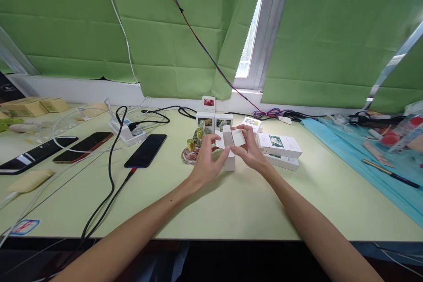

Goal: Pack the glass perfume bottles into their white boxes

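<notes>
At 6 o'clock from the white box (230, 164), open room runs down to the near edge of the surface (231, 224); ease your wrists that way if you need slack. Your left hand (208, 159) and right hand (250, 151) both have fingers closed on the box, which stands upright between them, its flaps (238, 137) spread toward 10 and 2. Keep your thumbs flat on its front and your grip light: squeezing could buckle the thin walls, and tugging could tear a flap. Sideways room is tight. Gold-capped bottles (191, 145) sit just beside your left fingers at 9, and stacked boxes (283, 142) crowd your right wrist at 3. Farther off at 11, other boxes (224, 122) limit reaching forward.
</notes>
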Demonstrator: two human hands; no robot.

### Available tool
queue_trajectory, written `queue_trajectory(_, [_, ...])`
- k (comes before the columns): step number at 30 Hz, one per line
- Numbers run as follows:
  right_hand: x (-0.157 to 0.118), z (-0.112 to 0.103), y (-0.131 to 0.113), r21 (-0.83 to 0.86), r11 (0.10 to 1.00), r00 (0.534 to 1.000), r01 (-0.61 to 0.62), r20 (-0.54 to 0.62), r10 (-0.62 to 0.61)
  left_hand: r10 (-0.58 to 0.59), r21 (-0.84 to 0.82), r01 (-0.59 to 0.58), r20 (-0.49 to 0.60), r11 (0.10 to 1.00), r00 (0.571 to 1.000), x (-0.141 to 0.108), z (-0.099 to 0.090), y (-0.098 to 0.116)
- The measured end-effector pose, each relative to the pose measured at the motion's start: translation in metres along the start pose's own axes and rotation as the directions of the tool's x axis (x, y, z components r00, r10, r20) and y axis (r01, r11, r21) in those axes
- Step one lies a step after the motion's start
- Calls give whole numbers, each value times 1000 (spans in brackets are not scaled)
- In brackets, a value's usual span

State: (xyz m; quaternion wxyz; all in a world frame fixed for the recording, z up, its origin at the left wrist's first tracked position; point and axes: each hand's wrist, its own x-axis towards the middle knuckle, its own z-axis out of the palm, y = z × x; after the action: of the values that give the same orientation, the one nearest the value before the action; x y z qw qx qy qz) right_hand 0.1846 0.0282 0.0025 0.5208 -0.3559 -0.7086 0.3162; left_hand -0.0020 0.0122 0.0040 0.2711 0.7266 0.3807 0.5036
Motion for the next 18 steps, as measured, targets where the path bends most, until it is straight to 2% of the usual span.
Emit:
queue_trajectory(4, [0, -1, -3, 14, 1000, 1000, -15, -2, 15, 53, 1, -53, 5, 999, 999, 0, 1, -2])
queue_trajectory(18, [3, 4, -12, 124, 987, 993, -100, -53, 108, 76, 161, -80, 32, 984, 997, 0, -2, -1])
